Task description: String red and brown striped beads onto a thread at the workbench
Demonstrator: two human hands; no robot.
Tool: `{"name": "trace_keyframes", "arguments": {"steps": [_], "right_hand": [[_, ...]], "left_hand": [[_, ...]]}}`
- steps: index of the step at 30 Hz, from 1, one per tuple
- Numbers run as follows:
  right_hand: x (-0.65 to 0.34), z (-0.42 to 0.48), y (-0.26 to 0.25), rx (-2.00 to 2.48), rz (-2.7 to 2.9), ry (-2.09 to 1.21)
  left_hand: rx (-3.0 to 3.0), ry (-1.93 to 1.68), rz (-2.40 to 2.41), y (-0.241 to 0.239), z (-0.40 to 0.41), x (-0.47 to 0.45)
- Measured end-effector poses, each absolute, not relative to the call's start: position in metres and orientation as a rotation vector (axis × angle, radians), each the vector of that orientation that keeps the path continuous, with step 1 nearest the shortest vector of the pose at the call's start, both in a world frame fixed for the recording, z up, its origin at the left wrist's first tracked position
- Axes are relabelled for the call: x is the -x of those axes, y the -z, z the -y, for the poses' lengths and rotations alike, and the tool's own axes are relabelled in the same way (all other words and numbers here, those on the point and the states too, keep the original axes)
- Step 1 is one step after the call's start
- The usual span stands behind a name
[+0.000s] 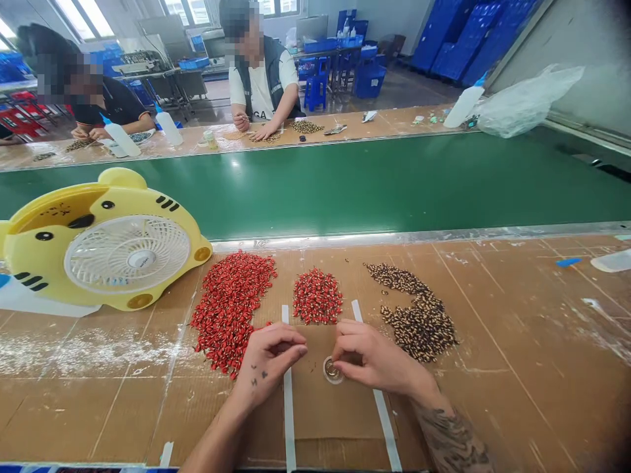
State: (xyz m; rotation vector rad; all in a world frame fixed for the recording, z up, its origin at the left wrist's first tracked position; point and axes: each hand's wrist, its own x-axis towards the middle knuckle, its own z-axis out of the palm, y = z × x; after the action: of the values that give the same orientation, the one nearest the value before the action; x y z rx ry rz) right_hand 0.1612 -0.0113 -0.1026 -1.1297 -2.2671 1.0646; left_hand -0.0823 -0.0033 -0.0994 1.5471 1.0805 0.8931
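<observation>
My left hand (269, 358) rests on the cardboard work surface, fingers curled in a pinch around something too small to make out, beside a large pile of red pieces (229, 309). My right hand (374, 358) pinches a tiny piece over a small round clear cap (333, 370) lying on a taped-down cardboard sheet (335, 410). A smaller heap of red pieces (317, 297) lies just beyond both hands. A pile of dark brown pieces (419, 315) spreads to the right of my right hand.
A yellow tiger-shaped desk fan (106, 246) lies at the left. A green conveyor belt (345, 184) runs across behind the bench. Two other people sit on the far side with squeeze bottles (170, 128) and piles of pieces. A plastic bag (522, 102) sits far right.
</observation>
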Motion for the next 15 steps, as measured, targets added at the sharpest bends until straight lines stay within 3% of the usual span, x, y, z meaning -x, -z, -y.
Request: {"name": "trace_keyframes", "arguments": {"steps": [15], "right_hand": [[-0.166, 0.023, 0.115, 1.078, 2.313, -0.894]], "left_hand": [[-1.108, -0.717, -0.982, 0.128, -0.013, 0.066]]}}
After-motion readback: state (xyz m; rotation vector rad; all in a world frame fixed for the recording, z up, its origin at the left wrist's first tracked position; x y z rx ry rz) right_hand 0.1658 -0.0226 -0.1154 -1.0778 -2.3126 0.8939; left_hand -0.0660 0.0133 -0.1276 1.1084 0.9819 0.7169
